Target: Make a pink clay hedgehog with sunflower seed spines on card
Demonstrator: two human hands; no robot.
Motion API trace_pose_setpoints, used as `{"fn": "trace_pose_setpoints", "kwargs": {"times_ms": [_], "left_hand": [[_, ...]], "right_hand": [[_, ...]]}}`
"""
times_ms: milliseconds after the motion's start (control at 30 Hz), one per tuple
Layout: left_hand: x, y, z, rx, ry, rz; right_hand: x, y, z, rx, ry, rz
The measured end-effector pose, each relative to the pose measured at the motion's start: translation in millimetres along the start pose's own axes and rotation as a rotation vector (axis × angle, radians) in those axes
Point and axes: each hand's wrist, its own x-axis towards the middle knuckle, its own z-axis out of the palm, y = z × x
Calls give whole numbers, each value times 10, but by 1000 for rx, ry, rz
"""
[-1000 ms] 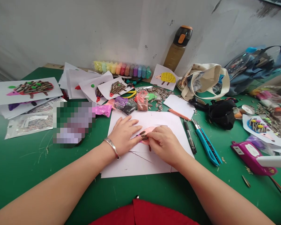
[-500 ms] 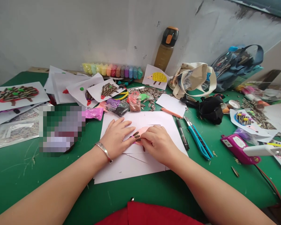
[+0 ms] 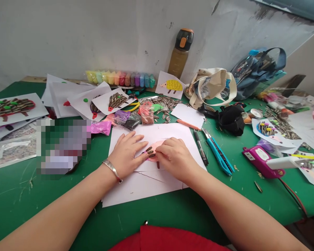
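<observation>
The left hand (image 3: 128, 152) lies flat on the paper's (image 3: 146, 188) left half, fingers spread. Mid-paper, the pink shape (image 3: 154, 144) bears seeds (image 3: 149, 152). Over the paper's right half, the right hand (image 3: 175, 157) pinches; whether it grips anything, I cannot tell. Right of the paper lies a cutter (image 3: 217, 153).

hands (image 3: 127, 151) 2 | bracelet (image 3: 113, 169) 1 | orange-lidded bottle (image 3: 179, 55) 1 | cream bag (image 3: 216, 85) 1

Orange-capped bottle (image 3: 178, 61) by the wall (image 3: 68, 38); cream tote bag (image 3: 216, 91) nearby; blue bag (image 3: 255, 78) farther right.
</observation>
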Motion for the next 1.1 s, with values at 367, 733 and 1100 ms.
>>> {"fn": "trace_pose_setpoints", "kwargs": {"times_ms": [367,733,1100], "left_hand": [[-1,-14,16,-1,38,17],[-31,23,3,-8,-20,-34],[-24,20,-8,-7,13,-15]], "right_hand": [[-1,-30,19,-8,-10,-26],[-7,-26,36,-2,-15,-26],[4,-12,80,-1,-15,-24]]}}
